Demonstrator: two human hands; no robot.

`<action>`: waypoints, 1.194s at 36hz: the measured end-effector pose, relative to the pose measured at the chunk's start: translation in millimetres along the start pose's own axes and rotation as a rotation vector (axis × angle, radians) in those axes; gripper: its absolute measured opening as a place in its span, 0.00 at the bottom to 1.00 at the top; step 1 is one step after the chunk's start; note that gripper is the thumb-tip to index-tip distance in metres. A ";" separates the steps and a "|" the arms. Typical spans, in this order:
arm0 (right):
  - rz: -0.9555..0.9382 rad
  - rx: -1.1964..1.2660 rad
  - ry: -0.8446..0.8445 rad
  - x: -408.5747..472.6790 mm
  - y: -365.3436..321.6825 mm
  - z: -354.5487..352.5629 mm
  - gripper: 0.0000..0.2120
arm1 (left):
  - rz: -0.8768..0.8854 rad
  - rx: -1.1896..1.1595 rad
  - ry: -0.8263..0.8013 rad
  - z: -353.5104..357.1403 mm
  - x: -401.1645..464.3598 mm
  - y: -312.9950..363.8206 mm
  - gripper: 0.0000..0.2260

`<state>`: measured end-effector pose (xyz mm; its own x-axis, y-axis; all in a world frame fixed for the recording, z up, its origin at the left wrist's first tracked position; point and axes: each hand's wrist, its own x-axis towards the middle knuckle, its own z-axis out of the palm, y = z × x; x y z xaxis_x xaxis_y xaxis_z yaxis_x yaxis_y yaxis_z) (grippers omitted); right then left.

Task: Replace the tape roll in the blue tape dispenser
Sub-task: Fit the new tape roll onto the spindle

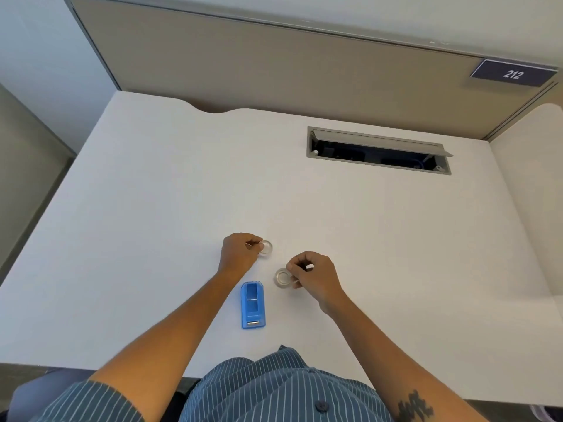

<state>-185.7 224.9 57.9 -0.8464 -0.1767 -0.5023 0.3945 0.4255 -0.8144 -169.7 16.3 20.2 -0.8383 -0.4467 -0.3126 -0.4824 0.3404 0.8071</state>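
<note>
The blue tape dispenser (pixel 252 304) lies on the white desk (pixel 152 193) near the front edge, its roll bay open and empty. My left hand (pixel 239 251) pinches the rim of a clear tape roll (pixel 266 247) resting flat on the desk beyond the dispenser. My right hand (pixel 315 275) pinches a second clear tape roll (pixel 282 277), which lies just right of the dispenser's far end. A small white piece shows between my right fingers; I cannot tell what it is.
A grey cable hatch (pixel 377 151) stands open in the desk at the back right. A beige partition (pixel 274 65) with a "212" sign (pixel 513 74) closes the far side. My striped shirt (pixel 274 388) overlaps the front edge.
</note>
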 end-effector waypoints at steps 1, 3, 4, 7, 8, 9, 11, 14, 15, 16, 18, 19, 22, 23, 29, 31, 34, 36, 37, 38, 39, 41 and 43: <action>-0.014 -0.005 0.008 -1.2 0.6 -0.5 0.03 | 0.008 0.035 -0.004 0.7 1.7 -1.1 0.09; -0.033 -0.005 0.025 -3.6 1.4 -2.3 0.04 | 0.033 0.097 0.000 1.8 4.2 -2.2 0.10; -0.038 -0.003 0.035 -4.3 1.6 -3.4 0.05 | 0.045 0.119 0.005 2.5 5.5 -2.1 0.10; -0.040 0.007 0.058 -5.1 2.0 -5.8 0.06 | 0.081 0.168 0.002 4.5 8.7 -0.6 0.09; -0.039 0.007 0.064 -5.1 2.2 -6.5 0.06 | 0.091 0.177 -0.006 5.1 9.5 -0.5 0.09; -0.038 0.000 0.069 -5.2 2.3 -7.4 0.07 | 0.098 0.187 -0.013 5.9 10.0 -0.5 0.09; -0.037 -0.023 0.058 -4.9 2.9 -9.0 0.10 | 0.113 0.207 -0.020 6.6 10.7 -0.9 0.09; -0.017 -0.043 0.047 -3.7 4.3 -10.5 0.14 | 0.125 0.213 -0.020 7.0 10.9 -3.0 0.09; -0.001 -0.033 0.052 -3.2 4.5 -10.8 0.15 | 0.124 0.209 -0.021 7.0 10.8 -3.7 0.09; 0.014 -0.015 0.059 -2.5 5.0 -11.1 0.14 | 0.121 0.198 -0.021 7.2 10.6 -4.1 0.09; 0.029 0.041 0.068 -2.1 6.2 -12.1 0.14 | 0.119 0.167 -0.016 8.0 8.7 -3.7 0.11; 0.032 0.072 0.070 -1.8 7.0 -12.9 0.13 | 0.123 0.153 -0.011 8.6 7.1 -2.9 0.12; 0.018 0.105 0.088 -1.3 10.1 -14.9 0.12 | 0.172 0.125 -0.004 10.8 0.8 -1.5 0.15; 0.002 0.086 0.104 -0.9 11.1 -15.6 0.12 | 0.207 0.123 -0.013 11.7 -1.8 -1.4 0.16; -0.048 0.063 0.160 -1.7 15.0 -23.5 0.14 | 0.427 0.183 -0.213 15.7 -17.3 -2.4 0.20; -0.034 0.099 0.167 -2.6 14.7 -26.4 0.15 | 0.442 0.248 -0.321 17.2 -20.9 -2.2 0.25; -0.014 0.134 0.171 -4.4 15.1 -29.5 0.15 | 0.414 0.377 -0.470 18.5 -25.0 -1.3 0.32; -0.001 0.157 0.181 -5.5 15.4 -31.0 0.14 | 0.422 0.447 -0.524 19.4 -27.1 -1.3 0.35; 0.008 0.171 0.188 -6.2 15.2 -31.2 0.13 | 0.427 0.466 -0.537 19.9 -28.2 -1.8 0.35; 0.016 0.183 0.196 -7.0 15.0 -31.3 0.13 | 0.429 0.475 -0.546 20.2 -29.6 -2.0 0.35; 0.019 0.193 0.205 -7.8 14.7 -31.0 0.12 | 0.428 0.481 -0.550 20.5 -31.0 -2.0 0.34; 0.016 0.206 0.222 -9.6 14.4 -30.3 0.11 | 0.427 0.496 -0.548 21.8 -34.0 -1.3 0.34; 0.011 0.217 0.230 -11.7 14.5 -29.9 0.11 | 0.427 0.504 -0.543 23.9 -36.9 0.1 0.32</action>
<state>-180.8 259.8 60.6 -0.8908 0.0430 -0.4524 0.4500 0.2226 -0.8649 -144.8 52.6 19.9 -0.9174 0.2181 -0.3328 -0.0449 0.7744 0.6311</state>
